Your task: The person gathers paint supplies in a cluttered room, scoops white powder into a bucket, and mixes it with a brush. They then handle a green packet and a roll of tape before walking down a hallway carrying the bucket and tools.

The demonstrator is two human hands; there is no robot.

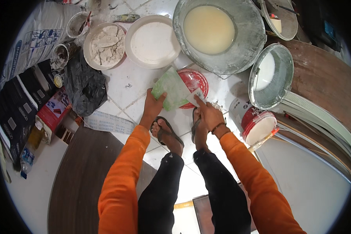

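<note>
My left hand (153, 104) grips the lower left edge of a flat green board (170, 87) smeared with white, thumb on top. A small pale piece of sandpaper (197, 94), as it appears, is pinched in my right hand (211, 116) at the board's right edge. Its far side is hard to make out. Beneath both lies a round red lid (197, 79), partly covered by the board. On the floor to the left rests a printed strip of sandpaper (108, 122), near a black plastic bag (84, 84).
Ahead stand a basin of lumpy paste (90, 48), a basin of white powder (152, 62) and a large grey tub (241, 58) of cloudy liquid. To the right are a bucket (286, 74), a red-and-white pail (247, 121), a brush (263, 139) and stacked boards (319, 64).
</note>
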